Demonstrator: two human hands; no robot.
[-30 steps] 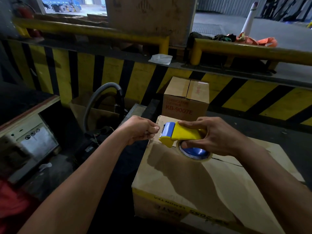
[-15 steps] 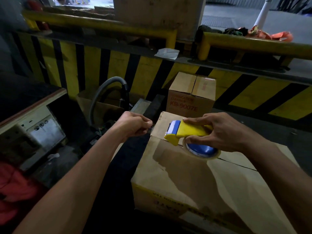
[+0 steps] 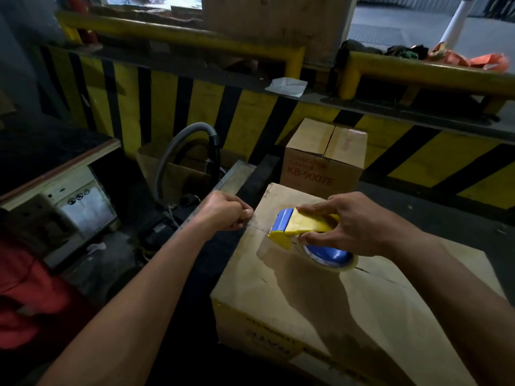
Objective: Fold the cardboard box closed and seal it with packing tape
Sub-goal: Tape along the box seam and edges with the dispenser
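Box: the cardboard box (image 3: 348,310) sits low in front of the person, flaps folded flat, the middle seam running under the tape dispenser; what it stands on is too dark to tell.
Box handling: stiff board that probably gives a little along the seam, so pressing beside the seam looks safest; weight cannot be judged.
Right hand: the right hand (image 3: 359,224) has its grip wrapped around the yellow tape dispenser (image 3: 301,227), fingers over the top and thumb beneath, with the blue roll hub touching the box top.
Dispenser handling: hard, light plastic, likely best held by the yellow body, clear of the cutting edge.
Left hand: the left hand (image 3: 225,214) is curled tight at the box's left edge, apparently pinching the tape end.
Tape: clear and glossy, so the strand between the hands is hardly visible; likely thin, sticky and quick to twist.
Hidden: the box's near and right corners are cut off, and its side print is unreadable.
Behind: a smaller box (image 3: 323,157) stands just beyond, by a striped barrier (image 3: 250,112).
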